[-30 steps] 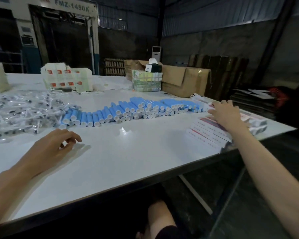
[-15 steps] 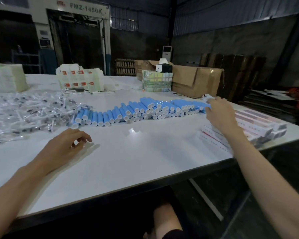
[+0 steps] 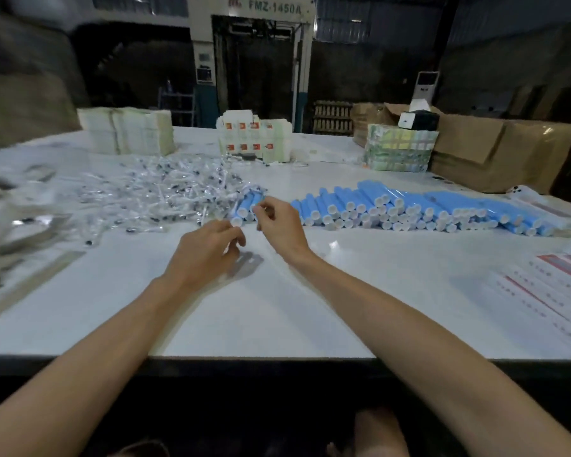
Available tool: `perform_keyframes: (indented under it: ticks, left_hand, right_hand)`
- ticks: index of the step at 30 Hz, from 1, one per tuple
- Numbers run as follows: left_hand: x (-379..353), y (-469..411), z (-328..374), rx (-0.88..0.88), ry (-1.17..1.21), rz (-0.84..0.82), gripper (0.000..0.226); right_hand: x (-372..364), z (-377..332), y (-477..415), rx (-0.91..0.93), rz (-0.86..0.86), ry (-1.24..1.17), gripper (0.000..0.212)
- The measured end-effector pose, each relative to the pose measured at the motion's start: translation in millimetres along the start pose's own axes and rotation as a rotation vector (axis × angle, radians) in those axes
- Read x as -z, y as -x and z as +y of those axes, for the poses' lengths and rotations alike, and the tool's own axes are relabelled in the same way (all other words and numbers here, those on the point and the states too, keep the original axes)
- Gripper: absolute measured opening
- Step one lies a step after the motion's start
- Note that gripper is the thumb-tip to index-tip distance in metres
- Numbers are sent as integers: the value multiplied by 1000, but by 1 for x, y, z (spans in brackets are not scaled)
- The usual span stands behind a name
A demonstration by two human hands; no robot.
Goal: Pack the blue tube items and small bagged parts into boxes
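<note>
Nearest the viewer, two bare forearms reach forward over the white table (image 3: 277, 318). Flat printed boxes (image 3: 554, 285) lie nearer than the right end of the row of blue tubes (image 3: 409, 209), at the table's right edge.

The left hand (image 3: 208, 250) hovers just in front of the left end of the row. Its fingers (image 3: 236, 234) are curled with the thumb close to them, and it casts a shadow on the table. The blur hides whether they grip anything. The right hand (image 3: 279, 225) is beside it, at the gap between the main row and a small separate group of tubes (image 3: 244, 206). Its fingers (image 3: 264, 209) are curled and drawn together against that group, but whether they pinch a tube cannot be told.

The row lies on its side, white caps toward the viewer, stacked in places. Left of the row a loose heap of bagged parts (image 3: 165, 192) touches the small group.

Beyond the row stand a pale stack (image 3: 129, 130), white boxes with red marks (image 3: 254, 136), a green-yellow bundle (image 3: 399, 150) and a cardboard carton (image 3: 508, 153). Farthest is a machine marked FMZ-1450A (image 3: 257, 54).
</note>
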State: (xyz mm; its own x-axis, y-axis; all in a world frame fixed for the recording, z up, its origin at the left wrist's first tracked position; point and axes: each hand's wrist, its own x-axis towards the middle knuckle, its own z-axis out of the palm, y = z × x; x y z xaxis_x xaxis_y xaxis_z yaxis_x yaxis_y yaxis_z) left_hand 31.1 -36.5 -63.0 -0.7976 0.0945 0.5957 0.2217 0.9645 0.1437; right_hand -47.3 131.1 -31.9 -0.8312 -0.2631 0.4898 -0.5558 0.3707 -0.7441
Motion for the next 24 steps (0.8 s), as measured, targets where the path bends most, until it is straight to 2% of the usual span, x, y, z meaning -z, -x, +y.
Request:
perform_keyframes:
  ticks: [4, 7, 10, 14, 21, 24]
  left_hand:
    - [3, 0, 0, 41, -31, 17, 40]
    - [4, -4, -5, 146, -74, -21, 20]
    - [14, -8, -15, 266, -138, -72, 22]
    - [45, -9, -47, 453, -317, -114, 40]
    - [121, 29, -115, 801, -684, -185, 59]
    - [143, 47, -136, 881, -803, -110, 61]
  right_hand:
    - [-32, 18, 5, -42, -62, -110, 25]
    - [-33, 30, 1, -51, -70, -151, 25]
    - [-32, 39, -1, -97, -70, -201, 23]
    - [-34, 45, -4, -116, -92, -269, 23]
    - [-40, 49, -9, -82, -106, -313, 22]
    - [-40, 50, -10, -64, -114, -308, 24]
